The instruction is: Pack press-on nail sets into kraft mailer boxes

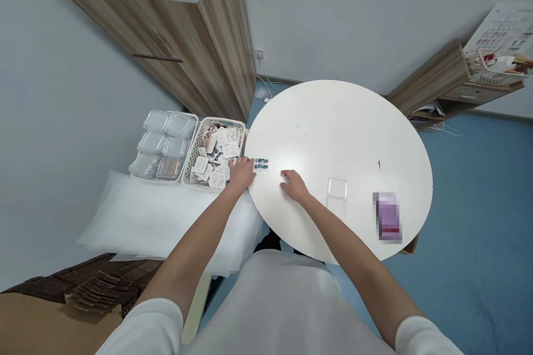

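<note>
My left hand [241, 172] rests at the left edge of the round white table [353, 122], fingers closed loosely, right beside a small card of dark beads or stickers [261, 164]. Whether it grips the card I cannot make out. My right hand [293, 184] lies on the tabletop a little to the right of the card, fingers curled down, with nothing visible in it. A clear plastic case [337, 189] lies flat on the table to the right of that hand.
A white basket of small printed cards [216, 155] and a tray of clear plastic boxes [164, 144] stand left of the table. White foam sheets [158, 216], cardboard [83, 294], wooden cabinets [200, 39] and a purple blurred object [388, 217] surround.
</note>
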### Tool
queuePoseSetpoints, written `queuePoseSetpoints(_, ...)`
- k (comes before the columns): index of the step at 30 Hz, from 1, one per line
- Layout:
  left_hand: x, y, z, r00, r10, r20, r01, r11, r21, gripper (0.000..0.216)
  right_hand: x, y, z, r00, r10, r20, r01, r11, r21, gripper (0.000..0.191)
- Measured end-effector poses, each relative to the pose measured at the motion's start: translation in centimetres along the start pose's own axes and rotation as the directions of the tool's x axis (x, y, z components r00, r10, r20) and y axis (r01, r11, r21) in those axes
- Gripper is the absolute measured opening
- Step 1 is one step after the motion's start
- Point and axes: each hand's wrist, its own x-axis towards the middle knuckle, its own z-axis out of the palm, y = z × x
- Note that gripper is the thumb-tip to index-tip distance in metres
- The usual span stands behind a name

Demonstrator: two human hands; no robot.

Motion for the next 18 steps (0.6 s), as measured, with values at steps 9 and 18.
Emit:
queuePoseSetpoints(9, 3.2, -0.4, 0.9, 0.989, -0.031, 0.147, 0.036, 0.999, -0.030, 0.051, 5.7, -1.8, 2.1, 0.999, 0.005, 0.033, -0.001, 0.993, -0.120, 0.060)
queuePoseSetpoints(18, 3.5, -0.6, 1.8, 0.983, -0.071, 0.171, 0.085, 0.994, -0.075, 0.045, 7.2, -3.0, 2.5, 0.994, 0.103, 0.039, -0.089, 0.962, -0.257, 0.064)
